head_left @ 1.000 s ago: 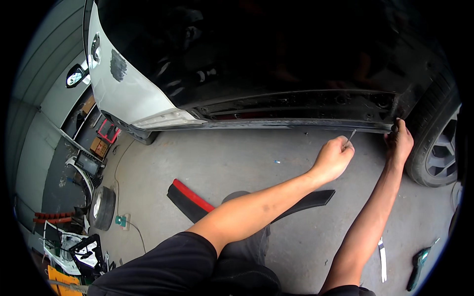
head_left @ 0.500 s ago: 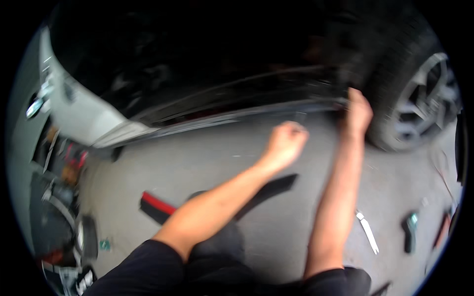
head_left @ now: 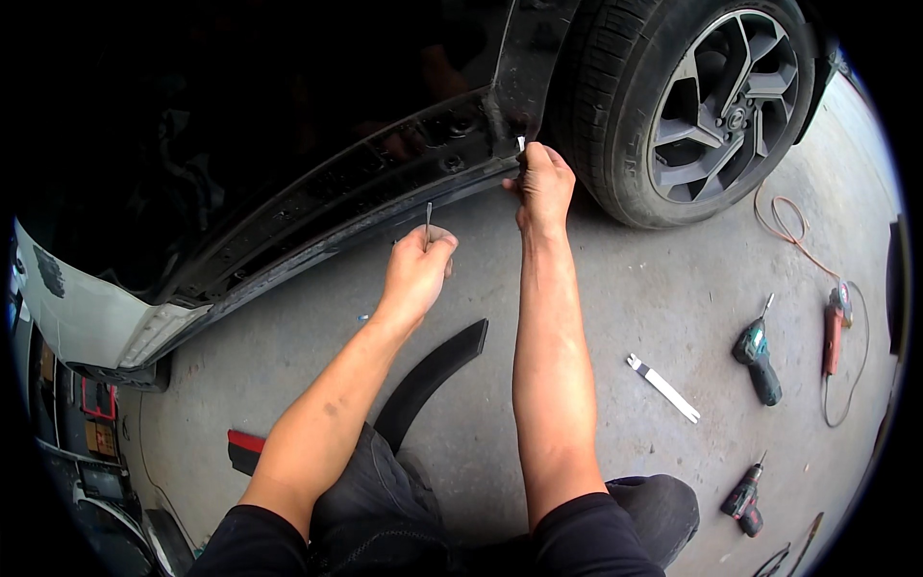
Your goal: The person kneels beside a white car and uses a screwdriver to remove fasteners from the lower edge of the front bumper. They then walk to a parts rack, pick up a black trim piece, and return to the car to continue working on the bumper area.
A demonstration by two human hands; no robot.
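**Two hands at a car's sill, tools scattered on the concrete**

Seen from the head camera, the left hand (head_left: 415, 274) is closed in a fist around a thin metal rod (head_left: 428, 219), which stands upright out of the fingers just below the dark sill (head_left: 385, 188) of the car. To its right and farther off, the right hand (head_left: 543, 183) grips the sill's end with fingers curled together, pinching a small pale piece (head_left: 521, 144) at the edge, just left of the tyre (head_left: 615, 115) and its grey wheel (head_left: 726, 91).

On the near floor a curved black trim strip (head_left: 433, 375) lies between the forearms. Right of it rest a flat white strip (head_left: 663, 388), a green drill (head_left: 757, 351), an orange corded tool (head_left: 835, 327) and, nearest, a second drill (head_left: 745, 500). A white body panel (head_left: 87, 317) hangs at far left.
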